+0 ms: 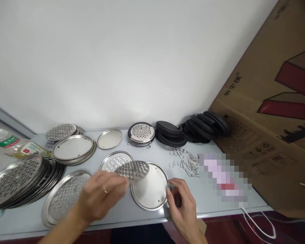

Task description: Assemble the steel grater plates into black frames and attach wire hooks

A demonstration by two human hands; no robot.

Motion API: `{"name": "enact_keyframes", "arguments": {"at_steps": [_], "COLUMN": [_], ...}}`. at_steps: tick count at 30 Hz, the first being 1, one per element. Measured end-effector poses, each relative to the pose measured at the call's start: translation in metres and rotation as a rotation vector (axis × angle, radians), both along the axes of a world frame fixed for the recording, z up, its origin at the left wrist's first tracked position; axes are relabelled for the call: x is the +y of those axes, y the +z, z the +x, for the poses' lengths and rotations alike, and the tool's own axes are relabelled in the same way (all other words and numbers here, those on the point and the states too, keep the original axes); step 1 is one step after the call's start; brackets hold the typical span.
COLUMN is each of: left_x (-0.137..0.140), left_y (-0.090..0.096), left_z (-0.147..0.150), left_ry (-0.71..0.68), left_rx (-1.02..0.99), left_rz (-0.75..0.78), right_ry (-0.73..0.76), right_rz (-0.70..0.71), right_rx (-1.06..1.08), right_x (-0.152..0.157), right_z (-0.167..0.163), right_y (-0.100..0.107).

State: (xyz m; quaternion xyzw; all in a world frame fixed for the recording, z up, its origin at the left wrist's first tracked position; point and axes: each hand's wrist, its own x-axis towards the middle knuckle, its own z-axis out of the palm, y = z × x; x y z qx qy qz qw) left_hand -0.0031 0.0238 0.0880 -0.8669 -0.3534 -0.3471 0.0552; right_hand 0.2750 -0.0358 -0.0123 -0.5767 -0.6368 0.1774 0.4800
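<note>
My left hand (101, 195), with a ring on one finger, is closed on the edge of a small round grater plate (134, 169). This plate is tilted, smeared by motion, and overlaps the left side of a plain round metal plate (151, 189). My right hand (181, 203) grips that plain plate's right rim between thumb and fingers; small holes show near the rim. Behind the left hand lies another grater plate (114, 161), partly covered. A larger grater plate (68, 189) rests left of it, partly hidden by my left forearm.
Stacked graters (15, 179), plain plates (73, 148) and a jar (5, 140) stand left. Along the wall are a single plate (109, 139), a grater-topped stack (142, 133) and black round parts (169, 130). Metal rings (178, 152) and loops (190, 166) lie right, near a cardboard box (259, 135).
</note>
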Motion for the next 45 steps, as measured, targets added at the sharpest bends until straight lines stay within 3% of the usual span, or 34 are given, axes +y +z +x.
{"name": "enact_keyframes", "arguments": {"at_steps": [2,5,14,20,24,31,38,45], "left_x": [-0.015,-0.024,-0.024,-0.028,-0.03,-0.032,-0.028,-0.03], "left_y": [-0.021,-0.038,-0.049,-0.068,-0.069,-0.074,-0.068,-0.068], "left_z": [0.026,0.05,0.065,0.064,0.063,0.053,0.049,0.049], "left_ry": [-0.147,-0.23,-0.241,-0.152,-0.096,0.162,0.321,0.338], "left_rx": [0.069,0.12,0.184,0.132,0.111,-0.042,0.031,0.079], "left_rz": [0.121,0.191,0.137,-0.034,-0.18,-0.417,-0.397,-0.36], "right_ry": [-0.001,0.008,0.053,0.072,0.137,0.153,0.122,0.102], "right_rz": [0.009,0.026,0.001,0.02,-0.005,-0.015,-0.03,-0.034], "right_rx": [0.009,0.015,-0.012,-0.072,-0.18,-0.302,-0.34,-0.345], "right_x": [0.0,0.0,0.0,0.002,0.005,0.006,0.006,0.008], "right_z": [0.001,0.001,-0.001,0.001,0.0,-0.002,-0.003,-0.003], "right_y": [0.002,0.003,0.0,0.0,0.006,0.007,0.003,0.004]}}
